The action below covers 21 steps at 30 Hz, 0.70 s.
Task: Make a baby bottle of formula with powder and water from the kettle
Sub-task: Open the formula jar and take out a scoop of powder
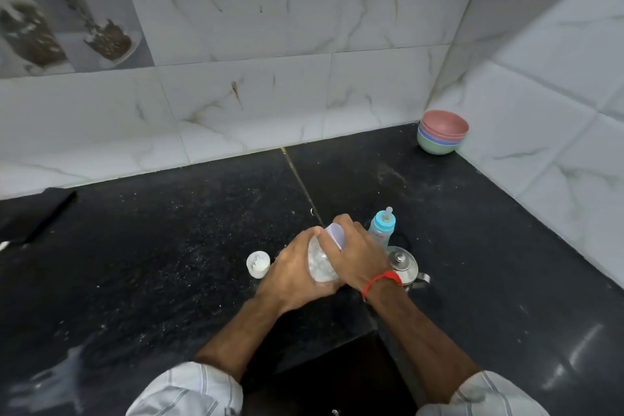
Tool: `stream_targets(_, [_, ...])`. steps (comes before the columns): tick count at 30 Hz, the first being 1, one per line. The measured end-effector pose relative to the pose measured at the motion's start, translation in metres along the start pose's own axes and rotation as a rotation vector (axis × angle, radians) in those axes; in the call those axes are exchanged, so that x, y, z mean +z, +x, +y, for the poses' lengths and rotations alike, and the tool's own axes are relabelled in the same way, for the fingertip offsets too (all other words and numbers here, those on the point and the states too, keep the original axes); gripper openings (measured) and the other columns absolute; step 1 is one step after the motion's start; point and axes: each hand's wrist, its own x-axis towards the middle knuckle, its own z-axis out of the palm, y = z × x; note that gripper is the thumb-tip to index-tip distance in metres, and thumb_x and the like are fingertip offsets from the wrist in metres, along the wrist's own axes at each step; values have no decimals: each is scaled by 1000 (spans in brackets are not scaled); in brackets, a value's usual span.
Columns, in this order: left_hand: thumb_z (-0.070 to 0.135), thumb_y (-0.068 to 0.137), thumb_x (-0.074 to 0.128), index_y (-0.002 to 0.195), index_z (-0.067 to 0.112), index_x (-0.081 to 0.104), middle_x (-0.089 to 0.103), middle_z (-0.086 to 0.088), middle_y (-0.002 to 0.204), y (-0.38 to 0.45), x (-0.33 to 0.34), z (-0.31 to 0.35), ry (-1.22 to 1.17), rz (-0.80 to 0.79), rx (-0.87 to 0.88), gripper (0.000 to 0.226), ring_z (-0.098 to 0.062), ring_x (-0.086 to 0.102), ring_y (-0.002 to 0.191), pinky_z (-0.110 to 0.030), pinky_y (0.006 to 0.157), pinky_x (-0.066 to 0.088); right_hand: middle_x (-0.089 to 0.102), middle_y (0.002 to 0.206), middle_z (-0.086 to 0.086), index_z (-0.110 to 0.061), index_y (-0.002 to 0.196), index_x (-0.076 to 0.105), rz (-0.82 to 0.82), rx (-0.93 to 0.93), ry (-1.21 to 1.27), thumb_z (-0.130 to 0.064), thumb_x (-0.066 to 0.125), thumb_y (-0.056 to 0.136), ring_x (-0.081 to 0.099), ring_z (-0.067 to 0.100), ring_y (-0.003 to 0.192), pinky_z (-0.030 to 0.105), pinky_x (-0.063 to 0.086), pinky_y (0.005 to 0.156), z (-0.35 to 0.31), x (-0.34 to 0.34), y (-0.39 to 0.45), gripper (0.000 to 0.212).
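Note:
My left hand (290, 275) grips a clear plastic jar of white powder (320, 263), tilted above the black counter. My right hand (358, 255) is closed on the jar's pale lilac lid (334, 235) at its top end. A baby bottle (382, 226) with a blue collar and clear teat stands upright just behind my right hand. A small steel kettle (403, 265) with a knobbed lid sits to the right of my right wrist, partly hidden by it. A small white cup (258, 264) holding some white powder stands left of my left hand.
A stack of pink, blue and green bowls (442, 132) sits in the far right corner by the tiled walls. A dark flat object (37, 216) lies at the far left. White specks dot the black counter (169, 246). The counter's front edge has an inner corner near my forearms.

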Motion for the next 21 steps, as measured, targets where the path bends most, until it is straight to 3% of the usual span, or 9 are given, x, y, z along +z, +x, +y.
stream_targets(6, [53,62,86,117,41,51,67,20,110,-14,-3,22,34,-27,5,66,-2,69,101,-32,87,61,70,94,-8,-26,108,65,194,-377,-5,-53,52,92,69,15,83,40,56,76,23,0,-1,34])
stream_targets(11, [46,70,91,137,29,54,69,4,129,-36,-6,8,-193,-115,-11,78,-21,64,127,-50,107,51,64,98,-6,-25,116,64,47,-689,49,-45,56,88,67,21,74,43,57,61,18,-15,-10,35])
stream_targets(13, [34,73,90,140,27,52,67,1,132,-44,-10,6,-227,-100,21,77,-26,61,130,-46,109,50,58,109,-8,-28,124,61,-141,-709,68,-44,56,88,65,17,84,43,57,70,10,-23,-7,40])
stream_targets(15, [33,71,89,140,33,52,67,3,131,-48,-16,1,-256,-38,47,78,-25,63,127,-40,106,53,47,129,-8,-34,135,56,-403,-706,182,-29,60,86,57,17,113,44,52,94,0,-33,-5,50])
stream_targets(17, [39,66,92,136,45,51,68,13,128,-48,-24,-9,-213,-7,45,82,-16,66,122,-35,99,57,32,146,-5,-41,145,47,-608,-606,340,-15,60,79,38,20,137,44,38,114,-9,-38,-3,72])
stream_targets(19, [47,62,94,132,56,47,65,24,126,-48,-36,-17,-160,-5,36,85,-8,67,118,-28,92,59,25,150,-10,-52,149,33,-597,-432,334,-37,62,85,31,19,143,45,31,119,-22,-36,-4,72])
stream_targets(21, [55,60,94,133,57,45,64,24,126,-45,-46,-22,-115,-13,35,88,-8,66,118,-27,91,59,34,148,-11,-57,147,26,-515,-297,41,-77,51,80,43,20,138,50,38,114,-37,-32,-2,75])
